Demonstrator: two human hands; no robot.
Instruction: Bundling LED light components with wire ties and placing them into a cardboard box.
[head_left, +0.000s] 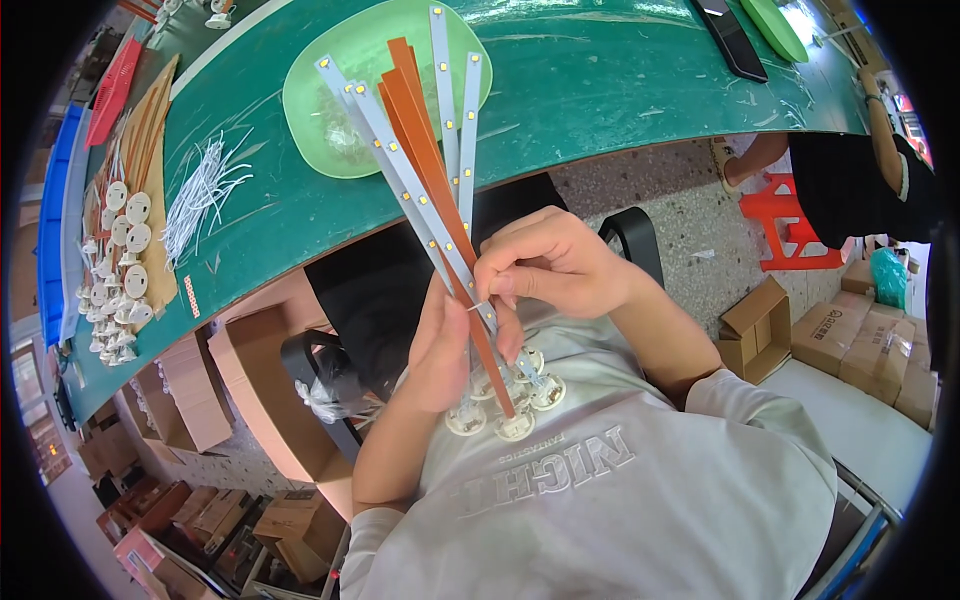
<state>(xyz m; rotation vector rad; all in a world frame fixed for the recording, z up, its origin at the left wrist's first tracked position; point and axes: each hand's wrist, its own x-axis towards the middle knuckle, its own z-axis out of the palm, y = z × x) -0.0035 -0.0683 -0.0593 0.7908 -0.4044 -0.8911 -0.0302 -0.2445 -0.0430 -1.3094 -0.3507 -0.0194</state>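
Above my lap, a bundle of white LED strips [400, 172] and orange-brown flat strips [418, 128] stands tilted, fanned out at its top. White round caps [515, 426] hang at its lower end, against my shirt. My left hand [440, 345] is closed around the lower part of the bundle. From the right, my right hand [555, 265] pinches at the front of the bundle, where a thin white tie [478, 306] crosses the strips. Part of the tie is hidden by the fingers.
A green bowl [305, 110] sits on the green table [570, 75] behind the strips. Left are loose white ties [200, 205], capped strips [125, 245], a blue tray [57, 215] and a red basket [112, 92]. A person [850, 185], red stool [790, 222] and cartons [850, 345] are right.
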